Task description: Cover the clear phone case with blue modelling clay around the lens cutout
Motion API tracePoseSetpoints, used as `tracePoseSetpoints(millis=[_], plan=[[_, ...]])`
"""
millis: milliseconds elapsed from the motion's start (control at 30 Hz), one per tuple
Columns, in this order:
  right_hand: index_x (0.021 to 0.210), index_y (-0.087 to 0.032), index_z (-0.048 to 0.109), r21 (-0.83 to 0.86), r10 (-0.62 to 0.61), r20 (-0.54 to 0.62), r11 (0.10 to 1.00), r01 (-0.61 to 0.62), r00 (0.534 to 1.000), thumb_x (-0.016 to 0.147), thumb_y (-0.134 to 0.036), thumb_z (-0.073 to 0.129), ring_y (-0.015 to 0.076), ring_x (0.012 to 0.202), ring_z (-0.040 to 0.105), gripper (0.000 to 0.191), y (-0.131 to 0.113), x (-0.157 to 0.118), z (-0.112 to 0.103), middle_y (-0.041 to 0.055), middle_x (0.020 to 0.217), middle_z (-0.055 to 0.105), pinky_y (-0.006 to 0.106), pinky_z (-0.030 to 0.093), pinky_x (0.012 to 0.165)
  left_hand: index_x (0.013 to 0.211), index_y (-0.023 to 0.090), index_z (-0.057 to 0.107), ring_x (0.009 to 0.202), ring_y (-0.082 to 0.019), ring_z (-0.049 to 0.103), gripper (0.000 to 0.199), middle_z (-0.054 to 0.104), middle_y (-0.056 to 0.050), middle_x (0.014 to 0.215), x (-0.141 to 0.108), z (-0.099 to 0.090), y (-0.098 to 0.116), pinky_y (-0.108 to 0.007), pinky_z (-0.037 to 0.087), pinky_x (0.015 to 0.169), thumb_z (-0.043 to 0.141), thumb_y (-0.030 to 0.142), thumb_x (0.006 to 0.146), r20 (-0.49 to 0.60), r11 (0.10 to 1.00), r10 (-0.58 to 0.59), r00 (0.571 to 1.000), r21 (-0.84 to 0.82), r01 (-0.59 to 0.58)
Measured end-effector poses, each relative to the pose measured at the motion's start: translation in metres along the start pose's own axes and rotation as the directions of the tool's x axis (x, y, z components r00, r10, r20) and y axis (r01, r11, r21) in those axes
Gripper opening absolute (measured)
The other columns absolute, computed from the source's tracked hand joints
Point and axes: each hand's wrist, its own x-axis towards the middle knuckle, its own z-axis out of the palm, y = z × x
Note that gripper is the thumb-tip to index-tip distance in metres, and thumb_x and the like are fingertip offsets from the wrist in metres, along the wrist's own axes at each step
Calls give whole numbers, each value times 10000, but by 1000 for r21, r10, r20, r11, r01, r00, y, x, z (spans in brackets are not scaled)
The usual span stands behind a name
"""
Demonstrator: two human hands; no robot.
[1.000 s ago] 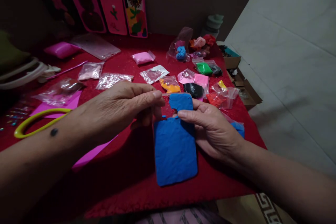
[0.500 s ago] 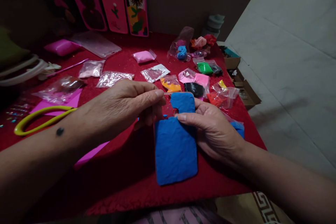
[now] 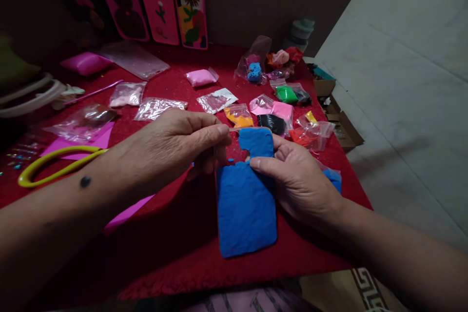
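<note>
A clear phone case (image 3: pixel 247 204), mostly covered with blue clay, is held upright over the front of the table. My right hand (image 3: pixel 303 175) grips its right side, thumb on the clay beside a bare gap near the top. The upper left corner of the case has no clay on it. There my left hand (image 3: pixel 193 141) has thumb and fingers pressed together at the edge; whatever lies between them is hidden. Small blue bits stick by the gap. Yellow-handled scissors (image 3: pixel 62 175) lie partly under my left forearm.
On the red cloth (image 3: pixel 175 263) lie bags of orange (image 3: pixel 239 116), black (image 3: pixel 272 123), green (image 3: pixel 285 94) and pink clay (image 3: pixel 202 77). Decorated phone cases (image 3: pixel 190 9) lean against the back wall. Cardboard boxes (image 3: pixel 343 131) stand beyond the right edge.
The blue-covered case and my right hand have shifted very slightly right in the view. Both hands keep nearly the same pose.
</note>
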Motion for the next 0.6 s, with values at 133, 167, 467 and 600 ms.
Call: tracePoseSetpoints(millis=[133, 167, 467, 600], plan=[[916, -197, 679, 42, 16, -26, 999, -14, 1000, 771, -140, 698, 103, 633, 557, 157, -5, -2, 3, -12, 785, 653, 230, 481, 634, 635, 184, 554, 510, -84, 485, 371, 545, 20, 573, -1, 0, -1, -205, 395, 498, 468, 330, 965, 12, 1000, 10, 1000, 15, -10], [910, -193, 677, 45, 22, -36, 999, -20, 999, 766, -156, 708, 103, 621, 547, 152, -5, -2, 3, -12, 769, 643, 230, 477, 623, 634, 182, 552, 508, -83, 480, 372, 537, 23, 566, -1, 0, -1, -205, 392, 498, 472, 332, 964, 9, 1000, 3, 1000, 17, -3], [954, -219, 673, 1, -20, -30, 1000, 20, 999, 792, -182, 747, 103, 643, 579, 182, 1, 1, 0, -25, 803, 660, 231, 491, 629, 595, 193, 548, 477, -77, 473, 398, 541, 19, 545, 2, 1, 0, -196, 377, 455, 462, 313, 964, 3, 1000, 10, 1000, -13, -10], [944, -221, 661, 21, -14, 12, 1000, 14, 1000, 824, -207, 739, 107, 682, 594, 144, 1, 0, 0, -21, 838, 657, 246, 497, 669, 608, 191, 548, 472, -71, 464, 380, 528, 27, 538, 2, 2, 1, -185, 376, 449, 462, 297, 963, 1, 1000, -14, 1000, -26, 14]])
